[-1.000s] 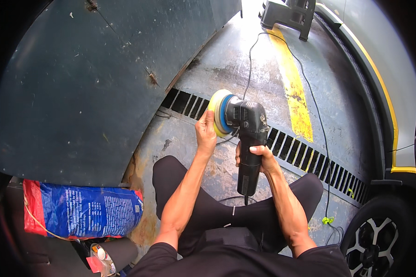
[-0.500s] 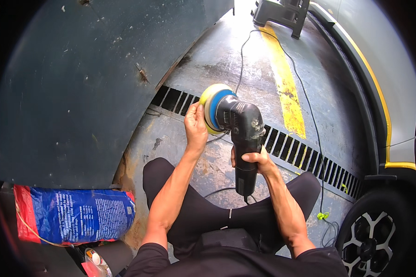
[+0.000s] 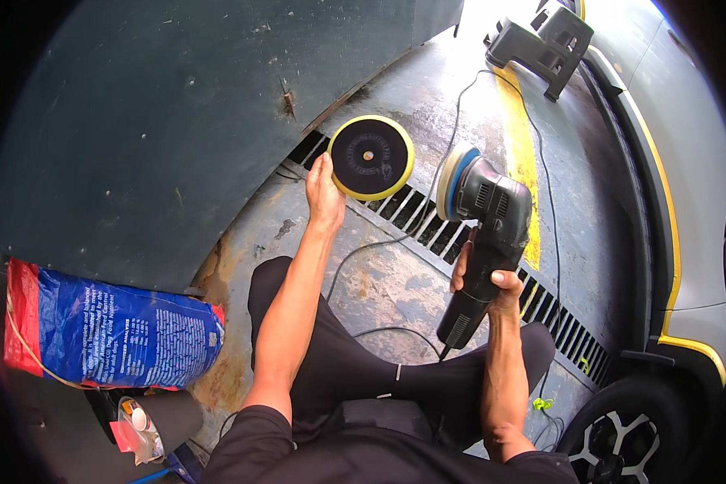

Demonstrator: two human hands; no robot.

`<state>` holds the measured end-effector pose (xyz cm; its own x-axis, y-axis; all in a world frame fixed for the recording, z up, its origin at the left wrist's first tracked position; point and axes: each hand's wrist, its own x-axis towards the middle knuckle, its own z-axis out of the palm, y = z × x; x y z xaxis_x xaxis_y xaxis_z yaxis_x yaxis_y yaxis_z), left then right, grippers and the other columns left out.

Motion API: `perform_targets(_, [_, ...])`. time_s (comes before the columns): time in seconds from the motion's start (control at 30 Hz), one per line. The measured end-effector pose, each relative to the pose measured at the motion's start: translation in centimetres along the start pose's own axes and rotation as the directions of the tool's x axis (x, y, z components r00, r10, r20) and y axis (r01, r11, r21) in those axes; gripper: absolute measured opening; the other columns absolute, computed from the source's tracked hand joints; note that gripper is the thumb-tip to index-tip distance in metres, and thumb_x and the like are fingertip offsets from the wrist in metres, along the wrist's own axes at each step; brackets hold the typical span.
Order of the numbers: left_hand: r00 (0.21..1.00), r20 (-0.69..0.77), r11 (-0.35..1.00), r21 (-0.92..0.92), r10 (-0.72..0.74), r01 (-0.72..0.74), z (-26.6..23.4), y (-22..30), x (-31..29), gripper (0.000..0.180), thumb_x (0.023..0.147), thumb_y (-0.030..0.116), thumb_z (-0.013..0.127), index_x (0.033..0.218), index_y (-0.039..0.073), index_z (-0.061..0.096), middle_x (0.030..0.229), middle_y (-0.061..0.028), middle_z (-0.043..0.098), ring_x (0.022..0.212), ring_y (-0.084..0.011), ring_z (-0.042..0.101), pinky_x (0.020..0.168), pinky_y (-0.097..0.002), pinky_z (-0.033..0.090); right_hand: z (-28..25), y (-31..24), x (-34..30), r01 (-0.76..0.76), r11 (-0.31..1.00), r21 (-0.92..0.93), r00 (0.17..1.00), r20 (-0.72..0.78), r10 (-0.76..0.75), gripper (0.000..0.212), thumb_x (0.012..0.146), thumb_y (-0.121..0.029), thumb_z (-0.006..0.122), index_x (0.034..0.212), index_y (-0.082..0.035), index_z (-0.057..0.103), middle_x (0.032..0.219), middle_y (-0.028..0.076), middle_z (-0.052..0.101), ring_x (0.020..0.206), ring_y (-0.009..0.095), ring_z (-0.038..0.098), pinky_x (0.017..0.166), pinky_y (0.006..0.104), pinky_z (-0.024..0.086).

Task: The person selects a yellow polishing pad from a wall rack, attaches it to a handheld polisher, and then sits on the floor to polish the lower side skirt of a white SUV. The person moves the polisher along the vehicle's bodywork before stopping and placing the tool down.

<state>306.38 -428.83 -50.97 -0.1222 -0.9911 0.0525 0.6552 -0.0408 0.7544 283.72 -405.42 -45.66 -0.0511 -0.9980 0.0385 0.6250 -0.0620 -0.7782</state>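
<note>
My left hand (image 3: 324, 194) grips the near-left edge of a round polishing pad (image 3: 359, 173), its black backing turned up toward me and its rim yellow. To the right, my right hand (image 3: 492, 282) wraps round the body of a black electric polisher (image 3: 504, 214), thumb across the top. The polisher's head faces left, with a blue-edged backing plate (image 3: 462, 179) that has a pale face. Pad and polisher are apart, a gap of floor showing between them. A cord runs from the polisher's lower end.
A dark panel (image 3: 153, 145) rises at the left. Below it lies a blue and red bag (image 3: 129, 331) beside a bin of litter (image 3: 141, 431). A floor drain grate (image 3: 427, 230) crosses ahead. On the right stand a car (image 3: 694, 185) and its wheel (image 3: 621, 440); a step stool (image 3: 540, 48) is far off.
The yellow pad has come off the polisher in my left hand and turned its black backing up. My right hand has moved right with the polisher. The view has shifted a little.
</note>
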Motion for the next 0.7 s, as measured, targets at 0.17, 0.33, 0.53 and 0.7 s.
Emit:
perform_targets(0.17, [0.98, 0.077, 0.982, -0.03, -0.186, 0.189, 2.0, 0.2, -1.8, 0.057, 0.109, 0.054, 0.043, 0.128, 0.003, 0.061, 0.12, -0.0077, 0.069, 0.11, -0.0157, 0.067, 0.097, -0.0333, 0.055, -0.2, -0.3, -0.3, 0.008, 0.997, -0.074, 1.0, 0.001, -0.008, 0.071, 0.069, -0.032, 0.074, 0.125, 0.006, 0.054, 0.09, 0.02, 0.067, 0.073, 0.028, 0.071, 0.067, 0.0401, 0.061])
perform_targets(0.33, [0.966, 0.174, 0.974, -0.081, -0.193, 0.21, 3.6, 0.6, -2.5, 0.063, 0.104, 0.06, 0.05, 0.129, 0.004, 0.062, 0.121, -0.0083, 0.069, 0.111, -0.017, 0.068, 0.097, -0.0346, 0.056, 0.2, 0.0, -0.8, -0.033, 0.985, -0.17, 0.999, -0.043, 0.026, 0.066, 0.068, -0.03, 0.077, 0.12, 0.005, 0.058, 0.086, 0.017, 0.067, 0.074, 0.026, 0.069, 0.068, 0.038, 0.058])
perform_targets(0.53, [0.928, 0.219, 0.932, -0.141, -0.301, 0.335, 4.0, -0.3, -2.9, 0.052, 0.102, 0.046, 0.06, 0.13, 0.003, 0.061, 0.122, -0.0105, 0.07, 0.111, -0.0196, 0.069, 0.096, -0.0364, 0.058, 0.7, -0.2, -0.8, -0.076, 0.953, -0.294, 0.996, -0.073, 0.056, 0.061, 0.068, -0.027, 0.077, 0.117, 0.005, 0.059, 0.084, 0.015, 0.069, 0.073, 0.024, 0.069, 0.069, 0.037, 0.057])
perform_targets(0.7, [0.906, 0.231, 0.913, -0.126, -0.354, 0.388, 4.5, -1.0, -3.2, 0.051, 0.102, 0.044, 0.06, 0.131, 0.002, 0.061, 0.124, -0.0132, 0.07, 0.112, -0.022, 0.07, 0.099, -0.0397, 0.058, 0.4, 0.3, -0.7, -0.096, 0.949, -0.299, 0.994, -0.069, 0.079, 0.055, 0.069, -0.027, 0.078, 0.111, 0.005, 0.061, 0.081, 0.014, 0.069, 0.072, 0.022, 0.069, 0.068, 0.0351, 0.057])
